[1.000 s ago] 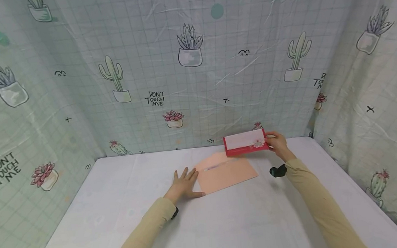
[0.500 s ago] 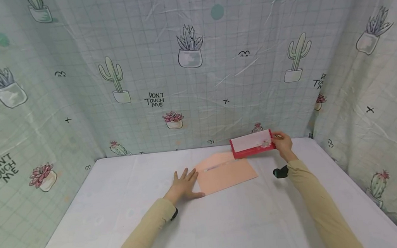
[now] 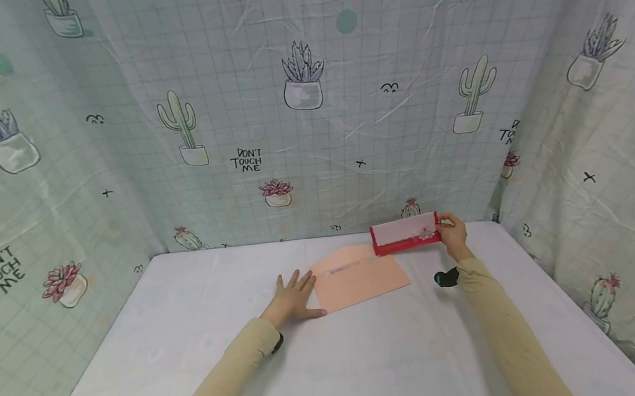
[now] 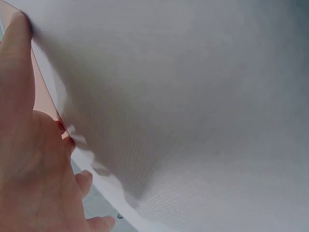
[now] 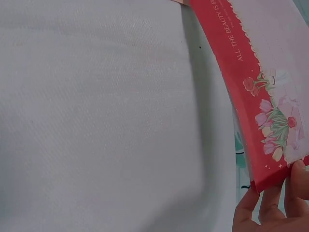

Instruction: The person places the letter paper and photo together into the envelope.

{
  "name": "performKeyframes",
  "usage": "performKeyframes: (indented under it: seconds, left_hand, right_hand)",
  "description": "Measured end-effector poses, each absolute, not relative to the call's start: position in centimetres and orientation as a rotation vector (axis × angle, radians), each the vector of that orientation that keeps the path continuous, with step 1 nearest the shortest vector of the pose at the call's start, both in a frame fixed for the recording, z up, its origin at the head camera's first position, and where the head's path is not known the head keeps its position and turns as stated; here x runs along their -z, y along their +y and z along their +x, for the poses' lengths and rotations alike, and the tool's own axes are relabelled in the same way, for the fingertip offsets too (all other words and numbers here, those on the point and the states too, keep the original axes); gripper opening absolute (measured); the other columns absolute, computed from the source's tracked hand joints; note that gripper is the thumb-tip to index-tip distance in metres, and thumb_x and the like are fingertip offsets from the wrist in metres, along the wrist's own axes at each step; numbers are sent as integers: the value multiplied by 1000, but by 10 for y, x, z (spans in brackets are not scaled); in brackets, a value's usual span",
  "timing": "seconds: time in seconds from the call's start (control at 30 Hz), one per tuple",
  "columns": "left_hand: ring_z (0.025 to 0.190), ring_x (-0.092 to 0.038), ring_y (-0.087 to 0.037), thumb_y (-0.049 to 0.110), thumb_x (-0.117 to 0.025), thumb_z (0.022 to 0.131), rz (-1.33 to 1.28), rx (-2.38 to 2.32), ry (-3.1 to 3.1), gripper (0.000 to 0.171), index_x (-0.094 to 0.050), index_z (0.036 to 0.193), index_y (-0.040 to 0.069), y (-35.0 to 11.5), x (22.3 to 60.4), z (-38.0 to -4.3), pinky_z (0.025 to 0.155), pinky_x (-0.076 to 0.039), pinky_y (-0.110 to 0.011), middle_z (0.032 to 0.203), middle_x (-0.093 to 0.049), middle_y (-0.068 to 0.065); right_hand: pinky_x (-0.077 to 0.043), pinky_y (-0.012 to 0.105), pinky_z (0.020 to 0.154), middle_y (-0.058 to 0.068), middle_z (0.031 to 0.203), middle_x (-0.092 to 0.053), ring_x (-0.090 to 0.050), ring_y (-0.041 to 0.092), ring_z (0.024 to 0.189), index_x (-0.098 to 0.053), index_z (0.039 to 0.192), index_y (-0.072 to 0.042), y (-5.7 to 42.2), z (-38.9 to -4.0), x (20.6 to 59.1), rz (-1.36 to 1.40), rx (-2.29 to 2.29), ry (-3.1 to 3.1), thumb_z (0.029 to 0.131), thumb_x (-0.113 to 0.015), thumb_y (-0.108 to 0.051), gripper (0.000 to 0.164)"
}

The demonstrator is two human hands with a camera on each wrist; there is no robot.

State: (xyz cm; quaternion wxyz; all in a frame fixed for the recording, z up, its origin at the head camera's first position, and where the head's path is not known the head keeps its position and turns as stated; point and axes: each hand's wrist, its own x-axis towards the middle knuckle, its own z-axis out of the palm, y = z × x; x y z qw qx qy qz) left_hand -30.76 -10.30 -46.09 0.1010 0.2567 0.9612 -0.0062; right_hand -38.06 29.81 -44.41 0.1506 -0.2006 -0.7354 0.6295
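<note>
In the head view a peach envelope (image 3: 360,281) lies on the table with its pointed flap turned away; a narrow pale strip shows along the opening. My left hand (image 3: 293,297) rests with spread fingers on the envelope's left edge. In the left wrist view that hand (image 4: 38,159) touches the thin peach edge. At the right, my right hand (image 3: 453,234) pinches the right end of a red-and-pink card (image 3: 404,231) above the table, overlapping the envelope's far right part. Flowers and lettering are printed on the card (image 5: 256,96) in the right wrist view; its back is hidden.
A white cloth-covered table (image 3: 330,358) spreads around the hands. Behind it and at both sides hangs a cactus-print curtain (image 3: 312,136), close behind the card. A dark strap-like piece (image 3: 446,278) sits at the right wrist.
My right hand has drawn the card to the right and slightly nearer, uncovering more of the envelope. The left hand and the envelope stay in place.
</note>
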Motion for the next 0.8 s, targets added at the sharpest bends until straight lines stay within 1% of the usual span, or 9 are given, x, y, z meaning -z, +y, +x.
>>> performKeyframes:
  seconds: [0.1, 0.2, 0.33, 0.43, 0.57, 0.67, 0.8]
  left_hand:
    - [137, -14, -35, 66, -48, 77, 755, 26, 2837, 90, -23, 142, 10, -102, 461, -307, 102, -13, -65, 150, -18, -7]
    - [137, -14, -36, 66, -48, 77, 754, 21, 2839, 90, -23, 142, 9, -102, 460, -306, 102, -13, -65, 150, -18, -7]
    - [137, -14, -36, 66, -48, 77, 760, 14, 2836, 90, -23, 142, 9, -102, 460, -306, 102, -13, -66, 150, -18, -7]
    - [137, -14, -35, 66, -48, 77, 760, 20, 2839, 90, -22, 142, 10, -103, 461, -307, 102, -13, -65, 150, -18, -7]
    - [137, -13, -35, 67, -47, 76, 758, 15, 2844, 91, -22, 142, 10, -104, 462, -307, 102, -12, -65, 150, -18, -6]
    - [137, -13, -35, 67, -47, 76, 757, 5, 2838, 91, -21, 142, 10, -104, 462, -306, 102, -12, -65, 150, -17, -7]
    - [137, -13, -35, 66, -48, 77, 756, 5, 2833, 91, -21, 142, 10, -103, 461, -306, 102, -11, -65, 150, -17, -7]
  right_hand:
    - [-42, 19, 51, -13, 62, -51, -49, -2, 59, -51, 103, -3, 301, -380, 448, -561, -1800, -2134, 83, -50, 4, 21]
    - [-38, 19, 46, -12, 62, -52, -50, 1, 58, -52, 105, -4, 304, -380, 450, -558, -1802, -2149, 84, -50, 4, 23]
    - [-37, 17, 43, -14, 63, -53, -51, -2, 57, -53, 112, -3, 303, -382, 451, -534, -1809, -2153, 84, -50, 4, 29]
    - [-38, 17, 43, -15, 65, -54, -52, -3, 57, -53, 117, -2, 301, -382, 449, -506, -1804, -2168, 84, -51, 3, 34]
    - [-37, 19, 43, -11, 71, -55, -52, 1, 58, -53, 120, -4, 298, -383, 445, -502, -1804, -2196, 85, -51, 1, 35]
    - [-39, 19, 46, -10, 75, -54, -52, 0, 61, -52, 121, -4, 298, -384, 443, -491, -1787, -2225, 86, -52, -1, 35]
    - [-40, 19, 46, -12, 72, -54, -52, -1, 60, -53, 120, -3, 297, -385, 441, -441, -1789, -2246, 87, -52, -1, 34]
